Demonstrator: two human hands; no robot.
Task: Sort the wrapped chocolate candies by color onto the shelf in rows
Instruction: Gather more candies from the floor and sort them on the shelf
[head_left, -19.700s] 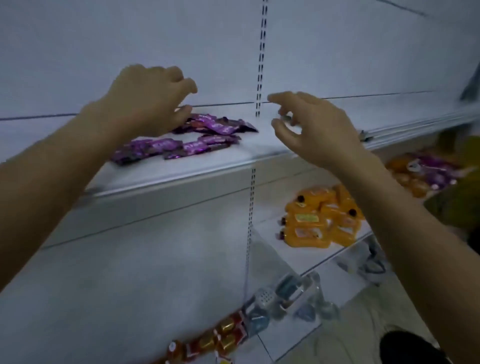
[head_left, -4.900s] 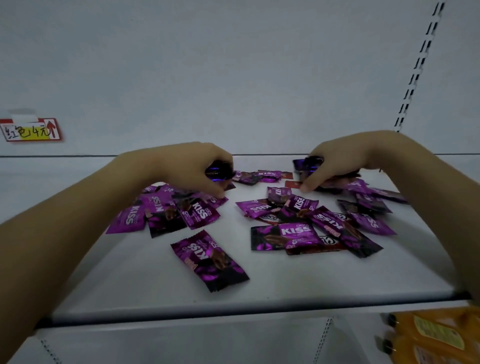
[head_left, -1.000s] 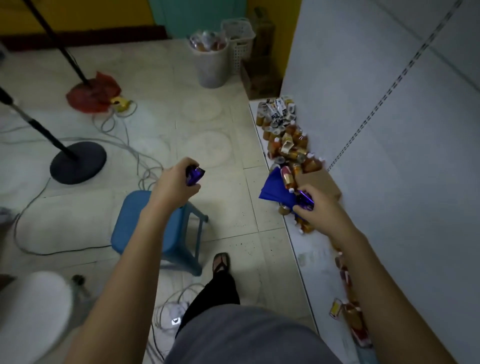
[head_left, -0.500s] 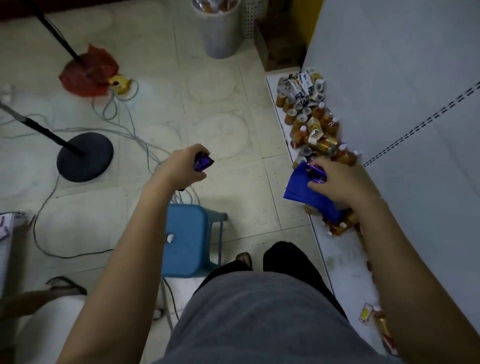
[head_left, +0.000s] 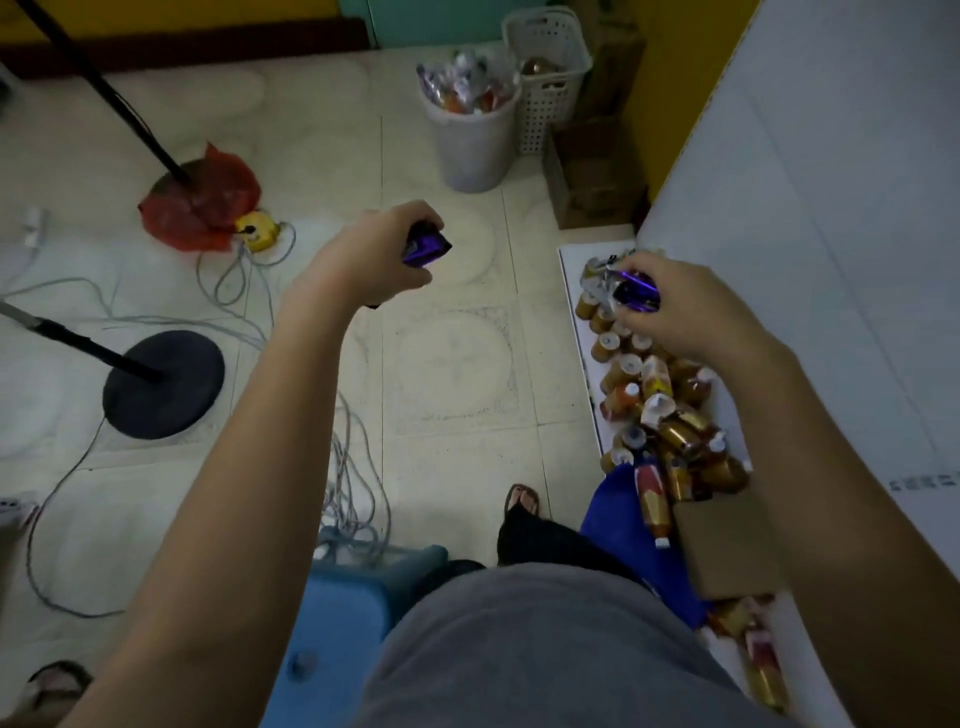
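The left grip (head_left: 374, 257) is curled round purple candies (head_left: 427, 247), held out above the floor (head_left: 452, 364); the right grip (head_left: 693, 309) is curled round another purple bunch (head_left: 638, 294), held above the bottles (head_left: 652, 395) crowded on the low shelf (head_left: 571, 270)

Your left hand (head_left: 371, 260) grips a small bunch of purple-wrapped candies (head_left: 427, 247). The glossy foil catches the light, and only one end of the bunch pokes out between your thumb and curled fingers. The bunch is held in the air over the tiled floor. You cannot tell how many pieces are in it.

Your right hand (head_left: 691, 312) holds a second bunch of purple candies (head_left: 636, 293). These wrappers are shiny violet with bright glints along the edges. The bunch is mostly covered by your curled fingers and is held above the bottles. The two bunches are well apart, each touching only the hand that holds it.
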